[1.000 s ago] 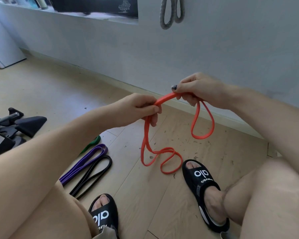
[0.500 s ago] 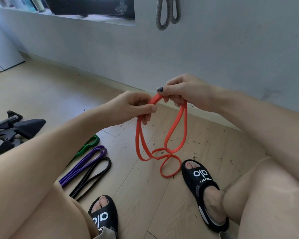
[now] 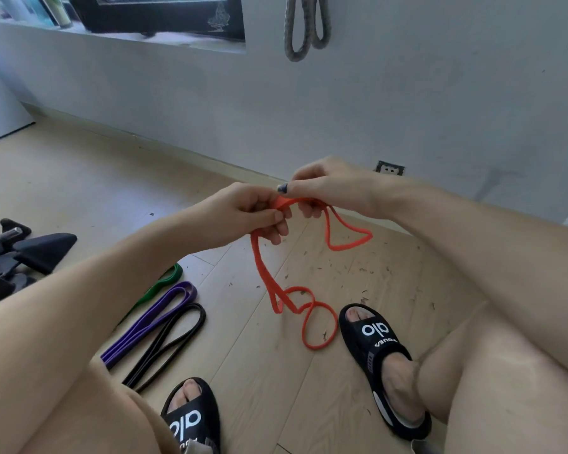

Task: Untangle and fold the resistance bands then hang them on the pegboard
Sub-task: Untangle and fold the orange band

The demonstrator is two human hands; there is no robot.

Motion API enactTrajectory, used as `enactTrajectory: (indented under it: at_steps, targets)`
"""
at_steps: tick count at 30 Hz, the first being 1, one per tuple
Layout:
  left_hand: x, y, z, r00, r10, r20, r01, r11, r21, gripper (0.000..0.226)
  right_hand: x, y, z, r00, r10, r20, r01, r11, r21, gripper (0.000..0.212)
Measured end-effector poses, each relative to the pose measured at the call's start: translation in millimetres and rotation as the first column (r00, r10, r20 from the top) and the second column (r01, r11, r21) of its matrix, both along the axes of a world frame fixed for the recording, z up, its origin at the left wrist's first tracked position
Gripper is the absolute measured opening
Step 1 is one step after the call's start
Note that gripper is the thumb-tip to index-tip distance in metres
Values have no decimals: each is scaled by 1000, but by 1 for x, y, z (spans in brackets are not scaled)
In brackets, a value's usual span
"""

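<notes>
At frame centre my left hand (image 3: 256, 214) and right hand (image 3: 328, 188) pinch the twisted orange band (image 3: 263, 273); mid-untangle, I judge the low loops need shaking out next.

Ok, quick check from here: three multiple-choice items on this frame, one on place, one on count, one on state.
1. Where does the purple band lie?
A. on the wall
B. on the floor between the green band and the black band
C. over a sandal

2. How many bands lie flat on the floor at the left?
A. one
B. three
C. five

3. The orange band is
A. neatly folded
B. hung up
C. held in both hands, lower part looped and twisted

Answers:
1 B, green lies beyond it and black nearer.
2 B, green, purple, black.
3 C, the left hand and right hand grip its top.
</notes>
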State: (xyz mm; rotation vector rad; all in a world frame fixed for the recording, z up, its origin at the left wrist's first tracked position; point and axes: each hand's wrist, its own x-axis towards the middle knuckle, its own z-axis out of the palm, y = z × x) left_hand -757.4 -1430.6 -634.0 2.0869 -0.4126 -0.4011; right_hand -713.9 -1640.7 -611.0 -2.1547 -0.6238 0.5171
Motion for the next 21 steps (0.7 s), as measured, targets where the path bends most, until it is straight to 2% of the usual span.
enactTrajectory:
  at_steps: [3, 9, 15, 18, 21]
  targets:
    - [1, 3, 1, 1000, 8, 5, -8, 1000, -17, 14, 1, 3, 2, 998, -24, 50, 23, 1000, 21, 27]
    - [2, 16, -3, 1000, -15, 9, 14, 997, 70, 9, 8, -6, 10, 992, -125, 13, 120, 975, 189, 22]
    - [-3, 11, 4, 999, 36, 27, -36, 999, 5, 15, 14, -12, 3, 989, -146, 32, 143, 986, 90, 25]
    - [-4, 8, 7, 999, 23, -29, -24, 999, -22, 17, 11, -13, 1, 996, -83, 7, 83, 996, 8, 26]
    - [-5, 4, 8, 998, 15, -66, -18, 998, -54, 16, 5, -8, 2, 1000, -12, -15, 12, 1000, -1, 30]
